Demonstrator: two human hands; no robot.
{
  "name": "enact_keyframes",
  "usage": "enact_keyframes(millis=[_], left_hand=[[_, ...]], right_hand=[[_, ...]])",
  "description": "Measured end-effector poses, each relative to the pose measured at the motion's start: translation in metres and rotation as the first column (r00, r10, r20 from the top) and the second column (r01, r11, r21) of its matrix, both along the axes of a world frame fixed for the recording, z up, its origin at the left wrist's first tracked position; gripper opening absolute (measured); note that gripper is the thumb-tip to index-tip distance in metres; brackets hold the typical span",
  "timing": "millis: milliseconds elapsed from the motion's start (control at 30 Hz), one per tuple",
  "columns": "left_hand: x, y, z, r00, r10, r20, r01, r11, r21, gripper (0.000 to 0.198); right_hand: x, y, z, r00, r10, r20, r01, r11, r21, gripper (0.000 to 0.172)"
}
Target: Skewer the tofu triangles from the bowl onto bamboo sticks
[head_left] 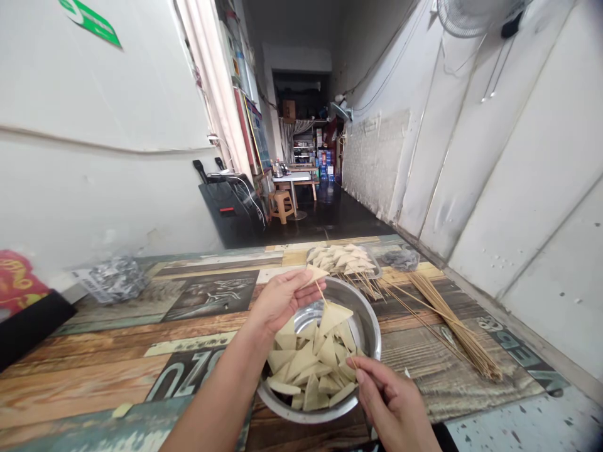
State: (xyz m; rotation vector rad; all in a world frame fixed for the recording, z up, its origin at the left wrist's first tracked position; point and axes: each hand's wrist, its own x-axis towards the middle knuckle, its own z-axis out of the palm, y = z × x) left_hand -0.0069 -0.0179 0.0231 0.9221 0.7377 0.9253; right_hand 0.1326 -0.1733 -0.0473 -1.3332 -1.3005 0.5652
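One pale triangle (317, 274) pinched in left hand (279, 297) over metal bowl (362, 317); right hand (394, 394) grips skewer (321, 291) threaded through second triangle (335, 317). Both likely light, soft, tear-prone: best held by flat faces, skewer by shaft.

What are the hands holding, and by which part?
The left hand pinches a pale triangular piece by its left side; the right hand pinches a thin skewer toward its near end.

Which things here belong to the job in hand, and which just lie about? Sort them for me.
Part of the job, apparently: triangles, skewers, bowl, tray.

Just about the place, apparently: stool, fan, crumpled plastic.
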Motion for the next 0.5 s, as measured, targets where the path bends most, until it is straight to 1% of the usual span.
enact_keyframes(millis=[133,233,400,500], left_hand=[[0.0003,0.0008,0.0001,0.999,0.041,0.033,-0.041,0.999,-0.012,0.017],[-0.0001,0.0011,0.0009,0.996,0.074,0.045,-0.072,0.997,-0.038,0.013],[-0.0017,-0.0002,0.0034,0.996,0.072,0.059,-0.067,0.993,-0.093,0.011],[-0.0017,-0.0012,0.004,0.996,0.073,0.057,-0.067,0.993,-0.098,0.012]], right_hand=[[-0.0009,0.0002,-0.0039,1.0,-0.003,0.004,0.003,1.0,0.019,0.031],[-0.0013,-0.0005,-0.0068,1.0,-0.003,0.009,0.003,1.0,0.029,0.032],[-0.0022,-0.0017,-0.0075,0.999,0.021,0.03,-0.021,1.0,-0.009,0.031],[-0.0037,-0.0014,-0.0057,0.999,0.012,0.034,-0.012,1.0,0.009,0.031]])
